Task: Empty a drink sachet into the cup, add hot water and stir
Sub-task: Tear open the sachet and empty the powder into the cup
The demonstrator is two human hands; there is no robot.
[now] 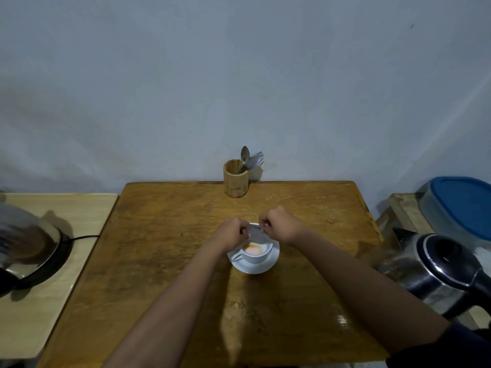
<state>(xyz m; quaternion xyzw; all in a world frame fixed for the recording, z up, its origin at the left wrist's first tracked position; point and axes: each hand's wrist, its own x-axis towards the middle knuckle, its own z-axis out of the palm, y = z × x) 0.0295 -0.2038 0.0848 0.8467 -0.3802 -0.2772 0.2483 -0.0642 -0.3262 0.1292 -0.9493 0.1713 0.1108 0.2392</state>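
Observation:
A white cup [257, 257] stands on a white saucer [261, 267] in the middle of the brown wooden table [164, 261], with pale orange powder in its bottom. A pale, silvery drink sachet [257, 235] hangs over the cup's far rim. My left hand [231, 233] pinches its left upper corner and my right hand [281, 224] pinches its right upper corner. Both hands are fisted just above the cup. The sachet's lower end dips toward the cup's mouth.
A wooden holder [235, 181] with spoons and forks stands at the table's far edge. A steel electric kettle [438, 272] sits to the right, a blue-lidded container [462, 208] behind it. A lighter side table [39, 274] on the left carries a round black-rimmed appliance with a cable.

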